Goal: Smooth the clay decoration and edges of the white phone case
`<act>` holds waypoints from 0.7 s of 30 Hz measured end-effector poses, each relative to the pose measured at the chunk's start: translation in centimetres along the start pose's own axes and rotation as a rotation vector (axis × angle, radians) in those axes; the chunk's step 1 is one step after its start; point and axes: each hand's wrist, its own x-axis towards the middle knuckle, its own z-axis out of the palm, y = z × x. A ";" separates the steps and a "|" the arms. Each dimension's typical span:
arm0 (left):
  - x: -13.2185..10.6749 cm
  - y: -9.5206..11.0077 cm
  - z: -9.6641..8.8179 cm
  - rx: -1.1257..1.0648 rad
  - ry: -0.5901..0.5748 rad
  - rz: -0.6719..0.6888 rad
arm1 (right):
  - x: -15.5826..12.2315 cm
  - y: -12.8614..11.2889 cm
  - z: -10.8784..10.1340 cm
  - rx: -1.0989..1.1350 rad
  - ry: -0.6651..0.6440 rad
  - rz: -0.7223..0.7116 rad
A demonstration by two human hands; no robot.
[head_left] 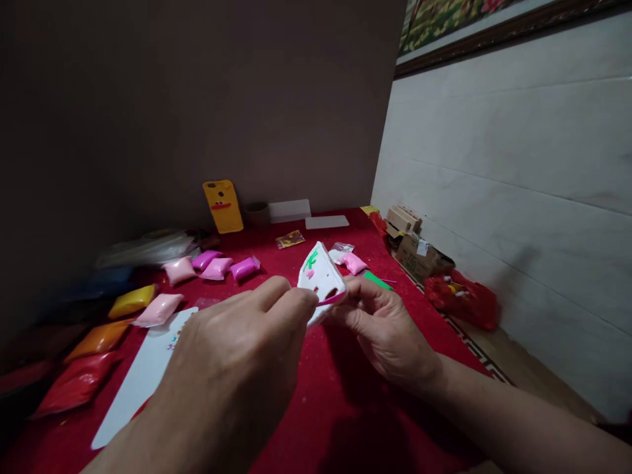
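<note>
A white phone case [320, 266], coated in what looks like clay, is tilted up above the table. It bears a green cactus-like shape, small pink pieces and dark cutouts. My right hand [382, 319] pinches its right edge between thumb and fingers. A narrow magenta strip [332, 299], apparently clay, lies across the case's near end. My left hand [247, 349] is closed, with thumb and forefinger pinched at the strip's left end. Its other fingers are curled out of sight, and it hides the lower left of the case.
A red cloth [316, 408] covers the table. Bagged clay, including a yellow pack [132, 301] and a red pack [79, 385], lies left by a white board [133, 375] with small gems. A yellow phone case [224, 207] leans at the back. Cardboard boxes [419, 257] sit right.
</note>
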 end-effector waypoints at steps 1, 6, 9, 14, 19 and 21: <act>0.0 0.0 0.0 0.009 -0.007 0.006 | 0.0 0.0 0.0 -0.003 -0.002 -0.009; -0.1 -0.1 0.1 -0.008 -0.039 -0.025 | 0.1 -0.1 0.0 -0.009 -0.009 -0.028; 0.1 -0.1 -0.1 -0.048 -0.040 -0.031 | 0.0 -0.1 0.0 -0.007 -0.002 -0.033; 0.4 -0.2 -0.6 -0.202 0.006 -0.010 | -0.1 0.0 0.0 0.037 0.005 0.018; 0.5 -0.7 -0.7 -0.286 0.061 -0.061 | 0.1 -0.1 0.1 0.053 0.013 0.003; 0.7 -1.0 -0.6 -0.320 0.049 -0.074 | 0.2 -0.1 0.1 0.063 0.019 0.010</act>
